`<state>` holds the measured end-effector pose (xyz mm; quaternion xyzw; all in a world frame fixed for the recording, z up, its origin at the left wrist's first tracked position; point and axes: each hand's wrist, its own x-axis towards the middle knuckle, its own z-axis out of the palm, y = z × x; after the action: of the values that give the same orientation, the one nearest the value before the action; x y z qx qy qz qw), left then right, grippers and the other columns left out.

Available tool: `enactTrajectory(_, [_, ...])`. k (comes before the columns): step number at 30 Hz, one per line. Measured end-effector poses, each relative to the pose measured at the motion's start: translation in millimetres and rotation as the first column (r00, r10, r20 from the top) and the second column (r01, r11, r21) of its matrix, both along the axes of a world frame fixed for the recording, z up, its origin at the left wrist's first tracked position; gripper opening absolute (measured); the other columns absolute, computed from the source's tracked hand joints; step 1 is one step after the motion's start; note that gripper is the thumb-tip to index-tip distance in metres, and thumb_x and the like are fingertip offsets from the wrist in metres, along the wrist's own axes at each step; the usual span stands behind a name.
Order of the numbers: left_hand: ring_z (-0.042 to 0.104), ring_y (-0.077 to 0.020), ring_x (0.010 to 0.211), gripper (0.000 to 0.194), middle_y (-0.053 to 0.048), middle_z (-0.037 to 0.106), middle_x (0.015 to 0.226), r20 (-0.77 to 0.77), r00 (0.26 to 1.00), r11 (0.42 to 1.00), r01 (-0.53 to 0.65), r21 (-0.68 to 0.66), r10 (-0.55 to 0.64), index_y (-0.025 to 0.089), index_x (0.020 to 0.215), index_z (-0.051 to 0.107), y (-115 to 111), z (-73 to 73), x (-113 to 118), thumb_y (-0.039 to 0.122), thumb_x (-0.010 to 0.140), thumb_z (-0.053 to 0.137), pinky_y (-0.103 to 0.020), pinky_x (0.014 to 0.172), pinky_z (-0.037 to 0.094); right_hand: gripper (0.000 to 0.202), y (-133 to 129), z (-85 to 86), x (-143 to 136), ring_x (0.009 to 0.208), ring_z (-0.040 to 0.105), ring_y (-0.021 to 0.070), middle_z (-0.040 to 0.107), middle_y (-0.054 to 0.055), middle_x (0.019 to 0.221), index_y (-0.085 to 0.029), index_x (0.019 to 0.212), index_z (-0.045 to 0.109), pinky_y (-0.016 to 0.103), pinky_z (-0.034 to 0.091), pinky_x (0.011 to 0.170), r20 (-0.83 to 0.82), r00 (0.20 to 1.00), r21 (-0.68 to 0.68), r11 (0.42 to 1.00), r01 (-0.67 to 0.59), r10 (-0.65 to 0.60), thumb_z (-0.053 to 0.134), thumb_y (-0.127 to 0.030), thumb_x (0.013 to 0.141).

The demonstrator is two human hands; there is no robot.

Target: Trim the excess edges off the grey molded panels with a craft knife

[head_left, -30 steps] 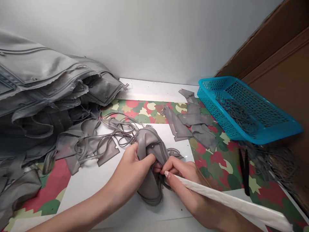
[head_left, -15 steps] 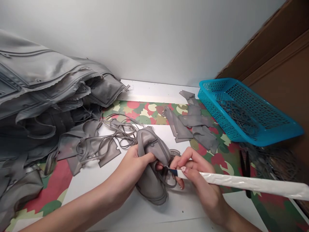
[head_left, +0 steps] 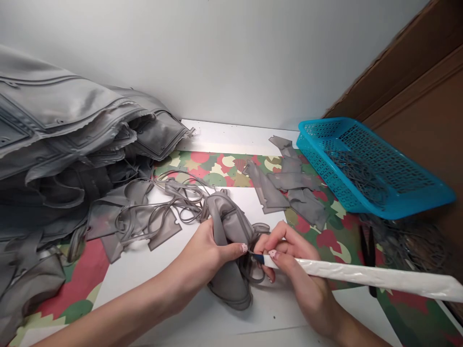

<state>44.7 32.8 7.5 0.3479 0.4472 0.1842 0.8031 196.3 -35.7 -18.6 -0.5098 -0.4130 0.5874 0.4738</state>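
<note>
Gripping a crumpled grey rubber moulded piece (head_left: pixel 231 241) in the left hand (head_left: pixel 208 253), fingers wrapped round its near side with the thumb pressed across the front, right about the middle of the white desk (head_left: pixel 144 270). The right hand (head_left: pixel 292 260) is pinched around a long tool wrapped in white tape (head_left: pixel 361 277), held like a pen, and its dark blue tip sits right against the rubber piece just beside the left thumb. The handle runs off to the right edge. Thin grey rubber loops hang off the piece toward the near side. On the left there's a big heap of grey rubber sheets (head_left: pixel 65 140), and between that and the hands a tangle of thin grey rubber trimmings and flat offcuts (head_left: pixel 155 212). Further back, a few flat grey rubber scraps (head_left: pixel 289 188) lie on the colourful camouflage-print mat (head_left: pixel 325 236). A turquoise plastic mesh basket (head_left: pixel 372 164) sits far right with stringy grey trimmings in it, and a pair of black scissors (head_left: pixel 367 250) lies just near of it on the mat.
</note>
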Motion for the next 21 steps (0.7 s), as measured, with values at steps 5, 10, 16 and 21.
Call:
enactTrajectory(5, [0.061,-0.0161,0.075,0.028,-0.004,0.066,0.088,-0.083,0.996,0.999,-0.021,0.036,0.024,0.015,0.094,0.051,-1,-2.8,-1,0.016,0.069,0.063,-0.029,0.072,0.048,0.01,3,1.1,4,0.053,0.043,0.0095,0.054,-0.002,0.07,-0.021,0.075,0.044,0.022,0.03,0.049,-0.048,0.998,-0.006,0.999,0.043,-0.043,0.044,-0.024,0.085])
enactTrajectory(10, [0.059,-0.0165,0.074,0.03,-0.003,0.064,0.083,-0.141,0.988,0.997,-0.049,0.057,0.057,0.014,0.091,0.051,2,-2.3,-2,0.015,0.064,0.066,-0.029,0.069,0.047,0.01,6,4.3,7,0.048,0.039,0.0088,0.054,-0.003,0.063,-0.02,0.073,0.044,0.023,0.027,0.048,-0.093,0.992,0.012,0.997,0.081,-0.08,0.044,-0.024,0.082])
enactTrajectory(16, [0.055,-0.0131,0.065,0.023,0.002,0.059,0.069,-0.147,0.988,0.996,-0.045,0.079,0.056,0.015,0.083,0.052,7,2.1,-4,0.014,0.063,0.064,-0.025,0.062,0.045,0.011,10,7.6,8,0.047,0.038,0.0078,0.054,-0.003,0.063,-0.02,0.071,0.044,0.022,0.026,0.047,-0.12,0.986,0.032,0.992,0.124,-0.12,0.044,-0.022,0.082])
enactTrajectory(21, [0.058,-0.0183,0.071,0.031,0.0,0.058,0.073,-0.193,0.981,0.995,0.011,0.094,0.008,0.016,0.088,0.05,7,-3.0,-5,0.023,0.064,0.067,-0.03,0.065,0.045,0.009,10,7.5,10,0.049,0.043,0.009,0.058,-0.002,0.065,-0.02,0.074,0.045,0.024,0.031,0.052,-0.11,0.992,0.004,0.998,0.061,-0.06,0.045,-0.024,0.083])
